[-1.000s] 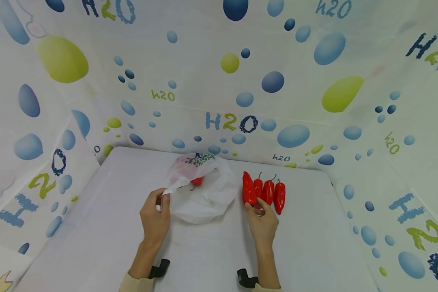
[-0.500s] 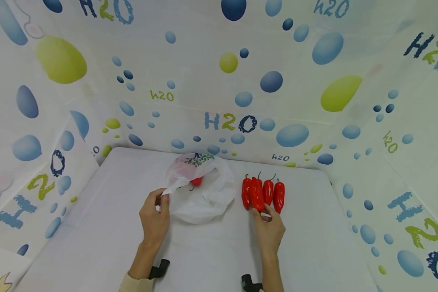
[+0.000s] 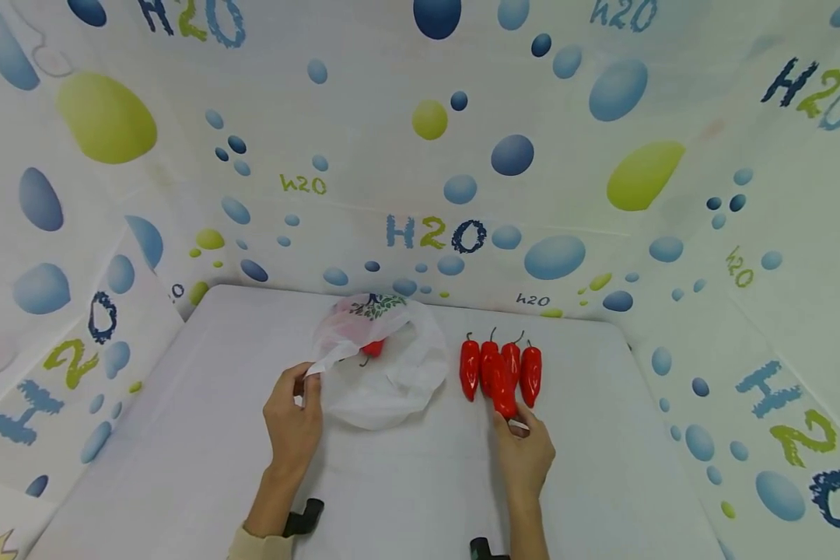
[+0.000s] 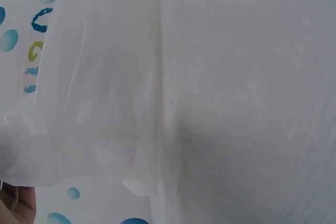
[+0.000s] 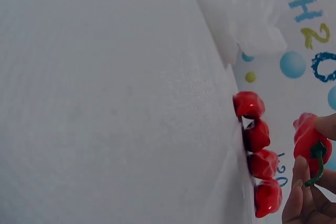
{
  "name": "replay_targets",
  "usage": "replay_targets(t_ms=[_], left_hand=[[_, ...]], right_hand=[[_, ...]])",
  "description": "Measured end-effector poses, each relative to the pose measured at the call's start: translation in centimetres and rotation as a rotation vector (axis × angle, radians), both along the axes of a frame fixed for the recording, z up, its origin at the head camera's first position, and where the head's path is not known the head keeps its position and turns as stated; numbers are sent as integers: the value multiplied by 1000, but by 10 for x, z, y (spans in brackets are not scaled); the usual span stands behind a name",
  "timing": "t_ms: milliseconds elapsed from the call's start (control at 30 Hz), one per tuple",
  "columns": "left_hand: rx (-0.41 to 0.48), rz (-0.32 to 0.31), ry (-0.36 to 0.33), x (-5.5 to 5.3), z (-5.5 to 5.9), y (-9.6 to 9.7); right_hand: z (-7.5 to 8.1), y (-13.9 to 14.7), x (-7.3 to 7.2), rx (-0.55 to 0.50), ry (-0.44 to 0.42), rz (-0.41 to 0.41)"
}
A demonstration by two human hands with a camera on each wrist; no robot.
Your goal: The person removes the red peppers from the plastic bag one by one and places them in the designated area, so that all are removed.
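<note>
My left hand (image 3: 292,424) pinches the near left edge of a thin white plastic bag (image 3: 385,404) lying on the table, its mouth held up. Inside the bag part of a red pepper (image 3: 373,348) shows; the bag's upper layer hides the rest. In the left wrist view the bag (image 4: 105,77) fills the left half, with fingertips (image 4: 23,205) at the corner. My right hand (image 3: 525,459) holds another red pepper (image 3: 502,389) by its stemmed end, raised above several red peppers (image 3: 470,369) lined up on the table. The green stem of the held pepper (image 5: 310,137) shows in the right wrist view.
A white cloth-covered table (image 3: 406,498) carries everything. Behind and at both sides stand white sheets (image 3: 364,117) printed with blue and green drops and lettering. Dark camera mounts (image 3: 304,519) sit at both wrists.
My right hand has carried the pepper to the right and slightly nearer, from over the leftmost pepper of the row to over its middle. The left hand still holds the bag edge.
</note>
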State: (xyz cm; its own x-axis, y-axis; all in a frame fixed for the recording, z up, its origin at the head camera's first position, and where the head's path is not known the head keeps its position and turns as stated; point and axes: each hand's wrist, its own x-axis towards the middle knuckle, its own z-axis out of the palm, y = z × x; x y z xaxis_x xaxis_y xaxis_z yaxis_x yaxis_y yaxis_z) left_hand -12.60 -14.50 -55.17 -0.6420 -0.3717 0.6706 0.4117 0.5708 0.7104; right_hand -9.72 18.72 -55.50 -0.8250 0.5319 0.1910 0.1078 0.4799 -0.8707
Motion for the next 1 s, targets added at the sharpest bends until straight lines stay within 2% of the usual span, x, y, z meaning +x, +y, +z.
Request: replay_targets(t_ms=[233,467,700,1000], left_hand=[[14,4,-7,2,-1,-1],[-12,-9,61,0,0,0],[-6,-11,13,1,-2,-1],[-10,-15,32,0,0,0]], right_hand=[[-6,8,5,22,10,-61],[-10,17,9,24,-14,-83],[-19,25,9,24,-38,-105],[-23,30,8,31,-50,-104]])
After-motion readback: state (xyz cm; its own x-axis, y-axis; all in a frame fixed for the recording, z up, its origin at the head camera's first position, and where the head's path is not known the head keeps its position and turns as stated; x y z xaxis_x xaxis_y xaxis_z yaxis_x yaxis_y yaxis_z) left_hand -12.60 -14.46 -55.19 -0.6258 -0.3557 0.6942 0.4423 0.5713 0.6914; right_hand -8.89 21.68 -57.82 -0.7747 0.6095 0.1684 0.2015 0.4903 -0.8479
